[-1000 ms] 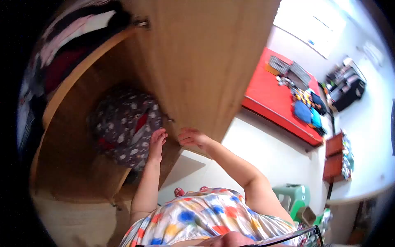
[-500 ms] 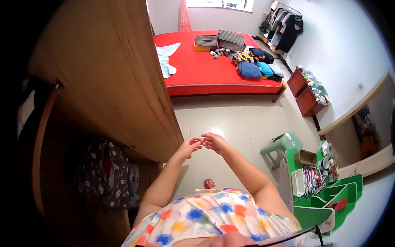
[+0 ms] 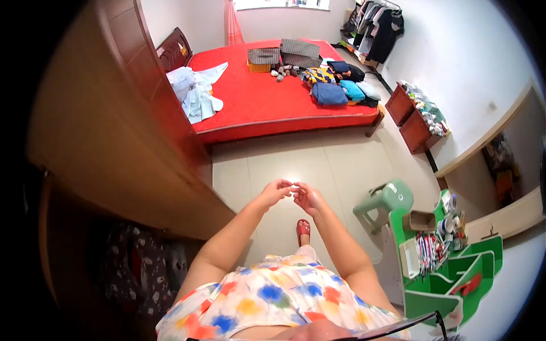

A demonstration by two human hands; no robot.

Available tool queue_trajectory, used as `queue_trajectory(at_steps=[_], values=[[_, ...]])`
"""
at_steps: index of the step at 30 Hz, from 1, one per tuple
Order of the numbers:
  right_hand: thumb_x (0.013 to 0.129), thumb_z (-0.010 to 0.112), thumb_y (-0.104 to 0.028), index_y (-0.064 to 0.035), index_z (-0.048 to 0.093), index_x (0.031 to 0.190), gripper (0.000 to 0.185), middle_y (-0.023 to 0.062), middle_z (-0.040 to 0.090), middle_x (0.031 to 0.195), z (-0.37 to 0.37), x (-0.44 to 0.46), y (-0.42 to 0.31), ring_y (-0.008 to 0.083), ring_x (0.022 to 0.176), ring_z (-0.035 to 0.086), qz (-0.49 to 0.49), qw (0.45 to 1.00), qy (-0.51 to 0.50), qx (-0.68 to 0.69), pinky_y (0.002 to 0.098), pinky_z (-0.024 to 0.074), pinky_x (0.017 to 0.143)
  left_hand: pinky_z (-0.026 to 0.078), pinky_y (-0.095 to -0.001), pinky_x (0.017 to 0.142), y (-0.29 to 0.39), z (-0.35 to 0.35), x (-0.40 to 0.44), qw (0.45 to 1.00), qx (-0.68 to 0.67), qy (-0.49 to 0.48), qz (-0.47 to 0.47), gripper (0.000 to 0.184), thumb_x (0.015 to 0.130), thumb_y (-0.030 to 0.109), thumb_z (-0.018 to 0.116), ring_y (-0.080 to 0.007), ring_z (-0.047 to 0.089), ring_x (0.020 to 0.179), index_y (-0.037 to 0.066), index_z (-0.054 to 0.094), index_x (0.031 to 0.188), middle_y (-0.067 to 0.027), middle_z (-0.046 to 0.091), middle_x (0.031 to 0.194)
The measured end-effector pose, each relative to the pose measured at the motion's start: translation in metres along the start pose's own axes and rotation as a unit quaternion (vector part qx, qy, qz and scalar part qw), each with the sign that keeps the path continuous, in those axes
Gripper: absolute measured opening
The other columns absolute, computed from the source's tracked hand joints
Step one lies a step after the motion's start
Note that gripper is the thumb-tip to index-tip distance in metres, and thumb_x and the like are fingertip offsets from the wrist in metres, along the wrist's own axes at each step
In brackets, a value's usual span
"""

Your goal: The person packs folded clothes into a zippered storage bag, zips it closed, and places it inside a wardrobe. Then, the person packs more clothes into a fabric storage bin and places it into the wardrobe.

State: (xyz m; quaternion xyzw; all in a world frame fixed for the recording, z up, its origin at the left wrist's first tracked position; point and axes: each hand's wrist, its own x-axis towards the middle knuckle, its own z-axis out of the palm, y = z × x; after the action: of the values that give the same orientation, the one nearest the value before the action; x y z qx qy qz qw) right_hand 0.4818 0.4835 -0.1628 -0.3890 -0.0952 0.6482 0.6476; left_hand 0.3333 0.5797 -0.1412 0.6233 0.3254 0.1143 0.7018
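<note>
My left hand (image 3: 277,192) and my right hand (image 3: 307,198) are held in front of me over the tiled floor, fingertips close together. Both have loosely curved fingers set apart, and nothing shows in either. Beyond them is the red bed (image 3: 244,94), bearing a folded blue garment (image 3: 329,94), a patterned yellow garment (image 3: 319,75), a grey checked box (image 3: 264,55), small rolled items (image 3: 284,72) and light blue clothing (image 3: 200,102). To the left, the wooden wardrobe door (image 3: 131,113) stands open, with a dark patterned bundle (image 3: 151,278) in the shadowed compartment.
A green stool (image 3: 392,196) and a green shelf unit (image 3: 449,284) with pens and containers stand on the right. Farther back are red-brown drawers (image 3: 418,133) and a clothes rack (image 3: 381,28). My foot in a red sandal (image 3: 303,228) is below my hands.
The view has swung from the wardrobe toward the bed, and more of the room shows. My hands have come closer together and now lie over the floor, away from the wardrobe.
</note>
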Motion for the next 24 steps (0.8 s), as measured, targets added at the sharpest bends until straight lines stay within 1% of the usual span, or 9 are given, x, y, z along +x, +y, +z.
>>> queue_trajectory(at_steps=[1, 2, 5, 6, 12, 15, 21, 22, 24], values=[[0.094, 0.049, -0.02, -0.0065, 0.057, 0.104, 0.018, 0.0062, 0.064, 0.088, -0.002, 0.006, -0.003, 0.0132, 0.072, 0.059, 0.004, 1.0, -0.01, -0.003, 0.0268, 0.0488, 0.066, 0.045, -0.0273, 0.077, 0.003, -0.002, 0.007, 1.0, 0.009, 0.006, 0.007, 0.026, 0.088, 0.023, 0.061, -0.0128, 0.059, 0.091, 0.008, 0.058, 0.11, -0.0029, 0.061, 0.102], [0.094, 0.049, -0.019, -0.0069, 0.057, 0.104, 0.017, 0.0061, 0.064, 0.088, -0.007, 0.008, -0.005, 0.0131, 0.072, 0.059, 0.012, 1.0, -0.015, -0.008, 0.0268, 0.0489, 0.066, 0.044, -0.0245, 0.068, -0.003, 0.0, 0.013, 1.0, 0.003, 0.02, 0.019, 0.021, 0.088, 0.022, 0.061, -0.0108, 0.057, 0.079, 0.007, 0.059, 0.103, -0.0015, 0.062, 0.091], [0.093, 0.052, -0.019, -0.0074, 0.057, 0.104, 0.017, 0.0051, 0.065, 0.086, -0.012, 0.015, -0.005, 0.0123, 0.07, 0.059, 0.037, 0.999, 0.001, -0.03, 0.0267, 0.0487, 0.065, 0.042, -0.0227, 0.062, -0.024, -0.004, 0.023, 0.998, 0.013, 0.06, 0.029, 0.019, 0.087, 0.022, 0.062, -0.0085, 0.052, 0.071, 0.007, 0.06, 0.098, 0.0002, 0.06, 0.083], [0.092, 0.054, -0.019, -0.0075, 0.057, 0.104, 0.017, 0.0046, 0.064, 0.084, -0.011, 0.013, -0.007, 0.0121, 0.07, 0.058, 0.048, 0.998, 0.01, -0.041, 0.0265, 0.0484, 0.064, 0.039, -0.0215, 0.056, -0.026, 0.001, 0.021, 0.996, -0.012, 0.079, 0.03, 0.015, 0.087, 0.021, 0.062, -0.0069, 0.046, 0.063, 0.007, 0.06, 0.093, 0.0018, 0.056, 0.076], [0.09, 0.056, -0.016, -0.0073, 0.056, 0.101, 0.014, 0.0039, 0.062, 0.081, -0.031, 0.026, -0.03, 0.0123, 0.069, 0.057, 0.061, 0.996, 0.001, -0.059, 0.0258, 0.0471, 0.063, 0.031, -0.0208, 0.046, -0.028, -0.011, 0.027, 0.985, -0.021, 0.172, -0.016, 0.02, 0.092, 0.028, 0.056, -0.0046, 0.038, 0.053, 0.01, 0.059, 0.085, 0.0043, 0.047, 0.065], [0.091, 0.056, -0.016, -0.0072, 0.055, 0.098, 0.012, 0.0036, 0.061, 0.08, -0.031, 0.037, -0.047, 0.0125, 0.068, 0.056, 0.062, 0.996, 0.007, -0.061, 0.0254, 0.0462, 0.061, 0.028, -0.0201, 0.044, -0.027, -0.03, 0.023, 0.975, -0.092, 0.202, -0.023, 0.023, 0.094, 0.031, 0.052, -0.0035, 0.035, 0.051, 0.01, 0.059, 0.085, 0.0057, 0.045, 0.064], [0.092, 0.054, -0.016, -0.0077, 0.055, 0.099, 0.011, 0.0037, 0.06, 0.081, -0.012, 0.044, -0.06, 0.0127, 0.069, 0.056, 0.079, 0.994, -0.012, -0.081, 0.0257, 0.0457, 0.063, 0.026, -0.0188, 0.042, -0.042, -0.062, 0.007, 0.956, -0.132, 0.259, -0.032, 0.022, 0.094, 0.03, 0.052, -0.0029, 0.036, 0.05, 0.012, 0.059, 0.086, 0.0069, 0.045, 0.066], [0.092, 0.053, -0.016, -0.0079, 0.055, 0.099, 0.011, 0.0035, 0.06, 0.08, -0.013, 0.047, -0.061, 0.0126, 0.069, 0.056, 0.08, 0.993, -0.013, -0.082, 0.0257, 0.0456, 0.063, 0.03, -0.0186, 0.046, -0.047, -0.071, 0.01, 0.957, -0.136, 0.253, -0.033, 0.018, 0.093, 0.029, 0.054, -0.003, 0.041, 0.054, 0.013, 0.06, 0.087, 0.007, 0.049, 0.07], [0.092, 0.053, -0.016, -0.0085, 0.056, 0.099, 0.011, 0.003, 0.06, 0.08, -0.014, 0.071, -0.071, 0.0124, 0.069, 0.056, 0.072, 0.994, -0.013, -0.083, 0.0257, 0.0453, 0.063, 0.033, -0.0188, 0.049, -0.045, -0.087, 0.038, 0.954, -0.132, 0.264, -0.046, 0.014, 0.092, 0.027, 0.055, -0.003, 0.043, 0.058, 0.014, 0.06, 0.088, 0.007, 0.052, 0.073]])
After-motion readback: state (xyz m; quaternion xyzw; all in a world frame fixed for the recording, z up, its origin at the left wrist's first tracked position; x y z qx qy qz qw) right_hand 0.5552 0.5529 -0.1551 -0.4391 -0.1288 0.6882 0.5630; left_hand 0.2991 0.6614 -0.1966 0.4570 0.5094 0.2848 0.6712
